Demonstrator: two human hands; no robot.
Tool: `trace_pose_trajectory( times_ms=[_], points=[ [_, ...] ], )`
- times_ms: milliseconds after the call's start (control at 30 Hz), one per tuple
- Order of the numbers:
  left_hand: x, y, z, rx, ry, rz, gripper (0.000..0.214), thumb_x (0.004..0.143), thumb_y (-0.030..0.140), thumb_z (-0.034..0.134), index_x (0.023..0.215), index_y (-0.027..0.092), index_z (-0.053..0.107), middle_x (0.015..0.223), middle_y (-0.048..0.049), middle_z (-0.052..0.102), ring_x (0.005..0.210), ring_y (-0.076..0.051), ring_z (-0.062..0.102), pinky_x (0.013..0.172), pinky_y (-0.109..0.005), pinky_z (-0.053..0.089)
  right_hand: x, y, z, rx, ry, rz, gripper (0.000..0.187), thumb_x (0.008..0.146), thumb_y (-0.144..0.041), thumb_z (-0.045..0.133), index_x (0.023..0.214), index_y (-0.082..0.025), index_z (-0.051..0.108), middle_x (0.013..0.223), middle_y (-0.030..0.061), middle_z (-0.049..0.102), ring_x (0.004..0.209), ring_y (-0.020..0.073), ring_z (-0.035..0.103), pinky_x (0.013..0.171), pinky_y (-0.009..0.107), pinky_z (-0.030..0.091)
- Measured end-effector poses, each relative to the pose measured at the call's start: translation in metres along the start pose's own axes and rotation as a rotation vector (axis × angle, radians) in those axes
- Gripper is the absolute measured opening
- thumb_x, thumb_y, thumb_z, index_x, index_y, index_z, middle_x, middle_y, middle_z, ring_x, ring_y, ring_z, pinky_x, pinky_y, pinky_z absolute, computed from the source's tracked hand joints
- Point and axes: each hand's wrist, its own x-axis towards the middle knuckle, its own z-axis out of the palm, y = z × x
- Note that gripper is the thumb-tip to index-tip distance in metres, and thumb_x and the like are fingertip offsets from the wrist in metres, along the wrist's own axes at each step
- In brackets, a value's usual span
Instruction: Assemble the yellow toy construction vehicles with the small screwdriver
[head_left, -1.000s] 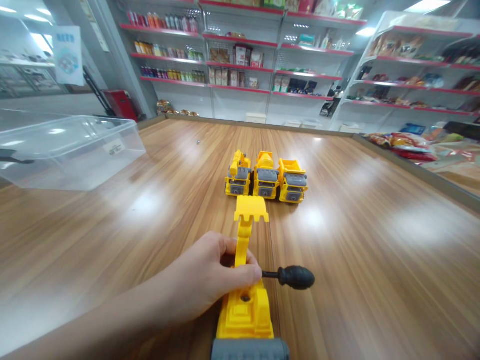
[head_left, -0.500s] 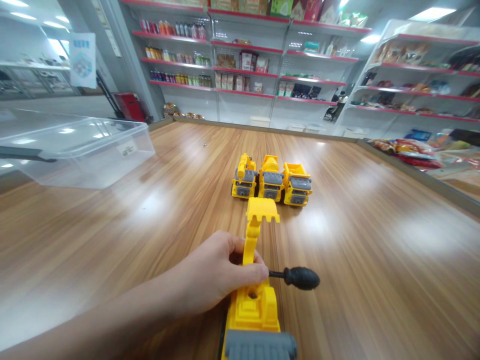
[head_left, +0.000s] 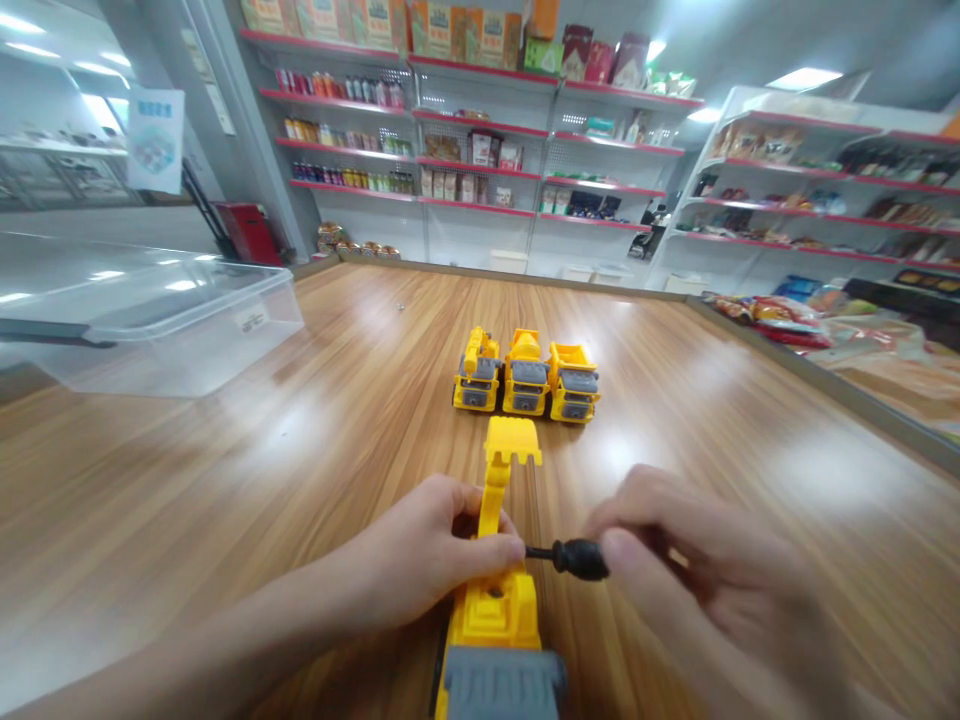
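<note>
My left hand [head_left: 435,545] is closed around the base of the raised arm of a yellow toy excavator truck [head_left: 499,610], which has a grey cab at the near end. A toothed yellow bucket [head_left: 512,438] tops that arm. From beside my left thumb a small black screwdriver [head_left: 577,558] sticks out level to the right; its tip is hidden. My right hand [head_left: 697,580], somewhat blurred, has thumb and forefinger at the end of the screwdriver's handle. Beyond the bucket stand three yellow toy trucks [head_left: 526,375] with grey fronts, side by side.
A clear plastic bin [head_left: 187,340] stands on the wooden table [head_left: 360,400] at the left. Packaged goods [head_left: 787,320] lie past the table's right edge. Shelves [head_left: 480,175] stocked with bottles and boxes line the far wall. A tiny object [head_left: 400,307] lies toward the back.
My right hand has come in from the right to the screwdriver's handle. My left hand keeps its hold on the toy excavator truck. The view has tilted up slightly and shifted.
</note>
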Motion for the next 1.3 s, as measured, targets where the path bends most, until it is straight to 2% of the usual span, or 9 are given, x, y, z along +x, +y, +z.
trace_pose_trajectory(
  times_ms=[100, 167, 233, 367, 533, 733, 1033, 1200, 1300],
  points=[
    [-0.001, 0.001, 0.000, 0.031, -0.022, 0.041, 0.021, 0.084, 0.033, 0.059, 0.080, 0.013, 0.064, 0.070, 0.0018, 0.057, 0.063, -0.011, 0.049, 0.059, -0.023, 0.037, 0.038, -0.019, 0.002, -0.130, -0.162, 0.078, 0.016, 0.095, -0.030, 0.051, 0.096, -0.020, 0.064, 0.089, 0.0056, 0.061, 0.079, 0.0173, 0.058, 0.067, 0.031, 0.044],
    [-0.002, 0.003, 0.000, 0.048, -0.028, 0.066, 0.020, 0.084, 0.033, 0.059, 0.080, 0.014, 0.064, 0.070, 0.0020, 0.057, 0.064, -0.011, 0.049, 0.060, -0.023, 0.038, 0.045, -0.022, 0.007, -0.140, -0.254, 0.103, 0.026, 0.099, -0.029, 0.043, 0.082, -0.019, 0.062, 0.081, 0.0033, 0.060, 0.072, 0.0145, 0.056, 0.064, 0.029, 0.041],
    [-0.003, 0.004, 0.000, 0.065, -0.026, 0.081, 0.021, 0.085, 0.033, 0.059, 0.081, 0.013, 0.065, 0.071, 0.0016, 0.058, 0.064, -0.011, 0.050, 0.059, -0.023, 0.038, 0.042, -0.020, 0.012, -0.159, -0.286, 0.114, 0.030, 0.098, -0.027, 0.044, 0.072, -0.018, 0.056, 0.072, 0.0007, 0.058, 0.064, 0.0120, 0.052, 0.058, 0.026, 0.037],
    [-0.005, 0.008, -0.003, -0.012, -0.029, 0.037, 0.026, 0.085, 0.038, 0.061, 0.081, 0.012, 0.065, 0.073, -0.0019, 0.064, 0.062, -0.013, 0.056, 0.057, -0.024, 0.043, 0.036, -0.014, 0.016, -0.176, -0.232, 0.119, 0.031, 0.095, -0.026, 0.047, 0.066, -0.018, 0.048, 0.062, -0.0022, 0.051, 0.055, 0.0096, 0.044, 0.051, 0.024, 0.028],
    [-0.004, 0.011, -0.005, -0.205, -0.057, 0.003, 0.027, 0.077, 0.035, 0.072, 0.088, 0.011, 0.066, 0.083, -0.0065, 0.070, 0.077, -0.021, 0.068, 0.068, -0.031, 0.054, 0.041, -0.009, 0.013, -0.171, -0.210, 0.132, 0.029, 0.095, -0.023, 0.046, 0.066, -0.018, 0.047, 0.063, -0.0027, 0.051, 0.057, 0.0094, 0.043, 0.052, 0.023, 0.029],
    [-0.002, 0.006, -0.006, -0.116, 0.008, 0.070, 0.026, 0.080, 0.035, 0.068, 0.087, 0.010, 0.070, 0.070, -0.0017, 0.067, 0.056, -0.012, 0.059, 0.056, -0.024, 0.048, 0.040, -0.009, 0.013, -0.188, -0.184, 0.097, 0.026, 0.093, -0.022, 0.050, 0.067, -0.018, 0.050, 0.063, -0.0031, 0.050, 0.057, 0.0093, 0.042, 0.052, 0.024, 0.028],
    [-0.006, 0.010, -0.006, 0.056, 0.084, 0.153, 0.028, 0.084, 0.035, 0.063, 0.098, 0.013, 0.072, 0.082, -0.0027, 0.065, 0.073, -0.015, 0.057, 0.065, -0.026, 0.046, 0.040, -0.010, 0.011, -0.161, -0.174, 0.012, 0.020, 0.093, -0.021, 0.050, 0.074, -0.018, 0.054, 0.073, -0.0011, 0.056, 0.066, 0.0106, 0.049, 0.058, 0.024, 0.034],
    [-0.008, 0.012, -0.004, 0.058, 0.054, 0.161, 0.018, 0.084, 0.029, 0.062, 0.087, 0.014, 0.071, 0.075, 0.0010, 0.059, 0.064, -0.011, 0.049, 0.058, -0.022, 0.039, 0.038, -0.012, 0.006, -0.202, -0.229, -0.052, 0.017, 0.093, -0.020, 0.049, 0.080, -0.017, 0.059, 0.079, 0.0011, 0.058, 0.071, 0.0122, 0.051, 0.062, 0.026, 0.036],
    [-0.009, 0.014, -0.002, 0.068, 0.048, 0.148, 0.019, 0.085, 0.029, 0.059, 0.088, 0.014, 0.070, 0.072, 0.0019, 0.056, 0.062, -0.011, 0.047, 0.057, -0.022, 0.037, 0.038, -0.014, 0.005, -0.206, -0.242, -0.070, 0.014, 0.092, -0.019, 0.049, 0.083, -0.017, 0.060, 0.080, 0.0014, 0.058, 0.071, 0.0122, 0.051, 0.063, 0.026, 0.037]
  ],
)
